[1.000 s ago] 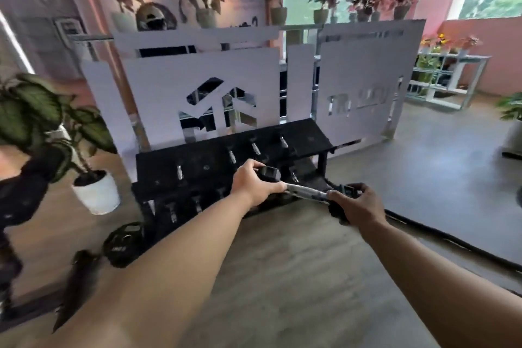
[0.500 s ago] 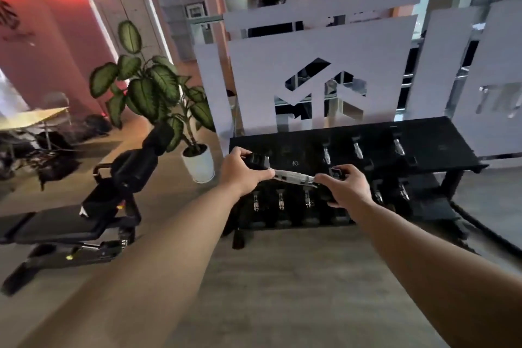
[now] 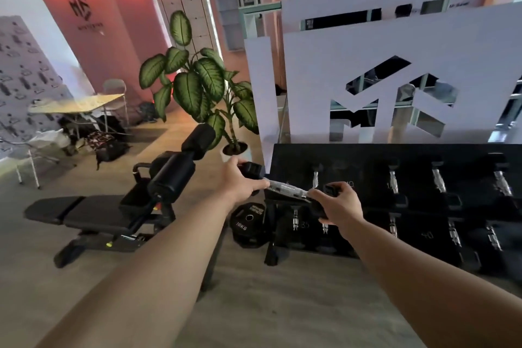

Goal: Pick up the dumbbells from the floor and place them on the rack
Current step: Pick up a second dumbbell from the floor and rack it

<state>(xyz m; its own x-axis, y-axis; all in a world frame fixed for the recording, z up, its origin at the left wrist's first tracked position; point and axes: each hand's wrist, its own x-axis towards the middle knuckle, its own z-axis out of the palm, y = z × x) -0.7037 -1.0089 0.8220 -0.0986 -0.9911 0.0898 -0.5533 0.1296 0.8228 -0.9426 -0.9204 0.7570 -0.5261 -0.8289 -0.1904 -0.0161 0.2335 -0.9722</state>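
I hold one dumbbell (image 3: 286,189) with a silver knurled handle and black ends, level in the air at the left end of the black two-tier rack (image 3: 288,161). My left hand (image 3: 240,185) grips its left black end. My right hand (image 3: 340,206) grips its right black end. The dumbbell hangs just in front of the rack's upper shelf corner, not resting on it. Several other dumbbells (image 3: 392,182) with silver handles lie on both rack tiers to the right.
A black weight bench (image 3: 93,213) stands on the floor to the left. A 10 kg plate (image 3: 248,220) leans by the rack's left leg. A potted plant (image 3: 203,93) stands behind. A white cut-out panel (image 3: 367,70) backs the rack.
The view has swung left along the rack. Both hands carried the dumbbell from the rack's right part to its left end, still gripping both ends.
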